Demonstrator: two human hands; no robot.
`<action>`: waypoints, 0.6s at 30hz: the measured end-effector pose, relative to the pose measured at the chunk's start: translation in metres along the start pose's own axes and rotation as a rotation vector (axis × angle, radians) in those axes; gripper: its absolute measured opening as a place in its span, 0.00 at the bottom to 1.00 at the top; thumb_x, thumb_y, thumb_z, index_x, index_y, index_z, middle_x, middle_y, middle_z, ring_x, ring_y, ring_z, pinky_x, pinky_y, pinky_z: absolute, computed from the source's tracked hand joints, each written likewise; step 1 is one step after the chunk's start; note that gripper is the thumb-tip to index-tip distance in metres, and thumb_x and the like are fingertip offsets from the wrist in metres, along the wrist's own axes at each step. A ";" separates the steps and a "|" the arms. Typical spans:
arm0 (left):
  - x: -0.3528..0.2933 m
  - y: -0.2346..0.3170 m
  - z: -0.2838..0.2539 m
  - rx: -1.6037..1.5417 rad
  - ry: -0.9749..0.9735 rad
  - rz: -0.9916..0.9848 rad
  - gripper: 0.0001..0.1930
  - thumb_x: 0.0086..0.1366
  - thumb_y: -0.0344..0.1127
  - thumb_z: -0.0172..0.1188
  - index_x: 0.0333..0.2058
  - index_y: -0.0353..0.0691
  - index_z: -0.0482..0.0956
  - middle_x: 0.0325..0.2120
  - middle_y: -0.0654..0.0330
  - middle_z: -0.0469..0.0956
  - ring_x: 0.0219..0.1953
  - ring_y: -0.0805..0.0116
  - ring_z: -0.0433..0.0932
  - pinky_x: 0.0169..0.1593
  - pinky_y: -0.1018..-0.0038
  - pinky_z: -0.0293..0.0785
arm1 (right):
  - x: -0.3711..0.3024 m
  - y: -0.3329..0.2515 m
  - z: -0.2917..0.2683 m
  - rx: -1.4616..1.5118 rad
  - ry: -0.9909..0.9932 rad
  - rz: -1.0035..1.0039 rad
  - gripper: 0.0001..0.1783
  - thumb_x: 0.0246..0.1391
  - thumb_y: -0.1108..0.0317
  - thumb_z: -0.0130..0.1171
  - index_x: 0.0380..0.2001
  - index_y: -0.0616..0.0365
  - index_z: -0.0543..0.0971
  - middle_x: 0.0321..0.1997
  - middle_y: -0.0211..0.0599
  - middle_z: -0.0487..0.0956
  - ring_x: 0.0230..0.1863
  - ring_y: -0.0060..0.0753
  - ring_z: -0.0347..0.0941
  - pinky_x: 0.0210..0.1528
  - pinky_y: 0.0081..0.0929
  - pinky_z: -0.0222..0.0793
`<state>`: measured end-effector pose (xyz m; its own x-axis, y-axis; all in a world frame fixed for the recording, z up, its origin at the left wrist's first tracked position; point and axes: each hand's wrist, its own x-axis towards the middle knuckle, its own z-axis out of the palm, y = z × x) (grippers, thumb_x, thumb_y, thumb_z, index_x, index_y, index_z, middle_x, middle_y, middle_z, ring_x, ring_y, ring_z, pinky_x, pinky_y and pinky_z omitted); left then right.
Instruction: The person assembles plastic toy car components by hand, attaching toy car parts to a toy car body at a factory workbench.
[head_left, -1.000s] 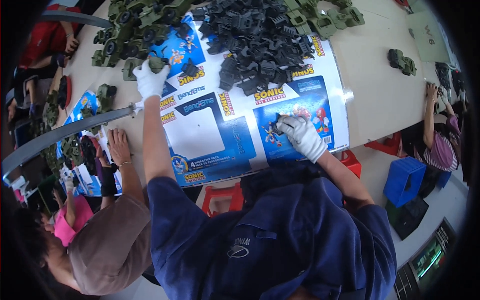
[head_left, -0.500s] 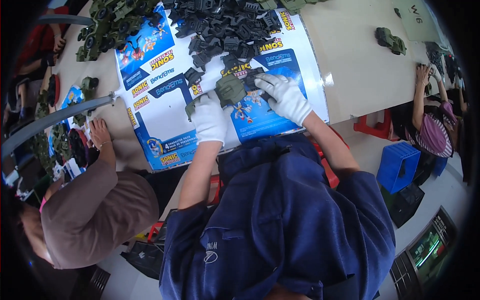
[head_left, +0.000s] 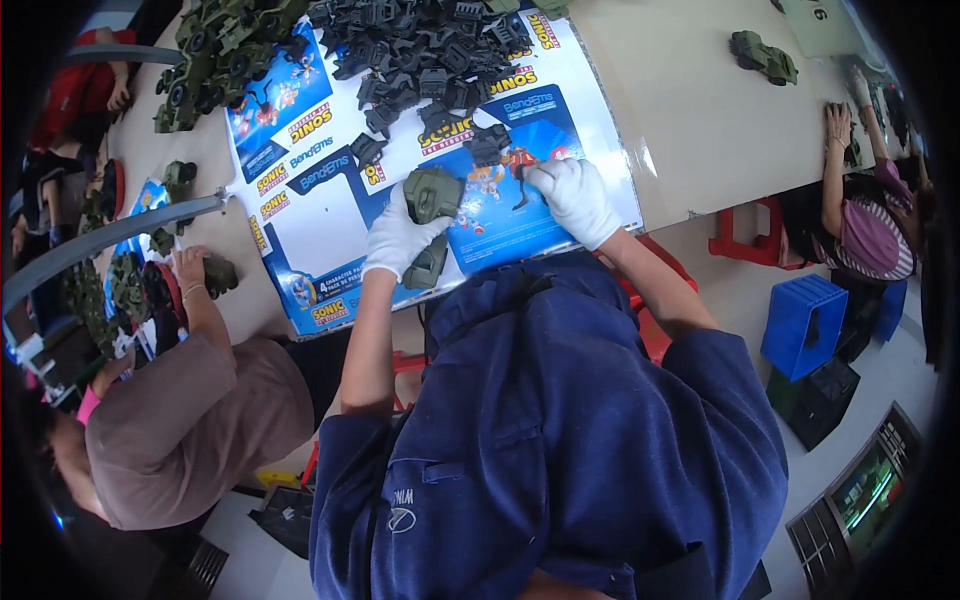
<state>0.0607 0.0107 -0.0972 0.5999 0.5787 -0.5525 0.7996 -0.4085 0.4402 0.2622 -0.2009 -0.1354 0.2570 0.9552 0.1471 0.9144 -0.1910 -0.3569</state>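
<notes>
A green plastic toy vehicle body (head_left: 433, 193) is gripped in my gloved left hand (head_left: 400, 238), thumb along its near side. A second green vehicle piece (head_left: 427, 264) shows just below that hand, by the table edge; whether the hand touches it I cannot tell. My gloved right hand (head_left: 580, 202) hovers over or rests on the printed sheet, fingers pinched together. What they hold, if anything, is too small to make out. A black plastic part (head_left: 488, 145) lies just left of its fingertips, and another black part (head_left: 367, 149) lies beyond my left hand.
Black parts (head_left: 430, 60) are heaped at the far side of the printed sheet (head_left: 330, 225). Green toy vehicles (head_left: 215, 60) pile up at the far left; one green vehicle (head_left: 764, 57) stands far right. A grey curved bar (head_left: 130, 232) reaches in from the left. A co-worker (head_left: 200, 430) sits close on my left.
My left hand has drawn the green body nearer and turned it. My right hand has come away from the black parts, its fingers now pinched.
</notes>
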 end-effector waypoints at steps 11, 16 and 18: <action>-0.006 -0.035 0.031 -0.262 0.094 0.005 0.44 0.50 0.51 0.72 0.63 0.44 0.62 0.49 0.50 0.79 0.51 0.52 0.78 0.55 0.66 0.73 | 0.009 0.019 -0.046 0.188 -0.187 -0.155 0.25 0.46 0.77 0.54 0.52 0.56 0.75 0.58 0.44 0.73 0.55 0.49 0.72 0.56 0.40 0.68; -0.015 -0.025 0.025 -0.379 0.035 -0.058 0.41 0.53 0.39 0.73 0.62 0.36 0.62 0.49 0.53 0.79 0.49 0.64 0.79 0.53 0.72 0.75 | 0.019 0.025 -0.017 0.018 -0.282 -0.702 0.20 0.59 0.68 0.48 0.54 0.45 0.74 0.58 0.34 0.74 0.51 0.35 0.74 0.44 0.34 0.71; -0.021 -0.020 0.021 -0.444 0.038 -0.049 0.41 0.54 0.36 0.73 0.63 0.36 0.61 0.47 0.54 0.79 0.47 0.66 0.80 0.51 0.73 0.76 | 0.025 0.029 -0.013 0.003 -0.385 -0.581 0.20 0.57 0.68 0.50 0.54 0.48 0.74 0.52 0.35 0.76 0.47 0.36 0.76 0.41 0.35 0.72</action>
<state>0.0333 -0.0077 -0.1090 0.5538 0.6186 -0.5573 0.7320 -0.0428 0.6799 0.2994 -0.1859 -0.1299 -0.4038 0.9146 -0.0223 0.8690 0.3759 -0.3217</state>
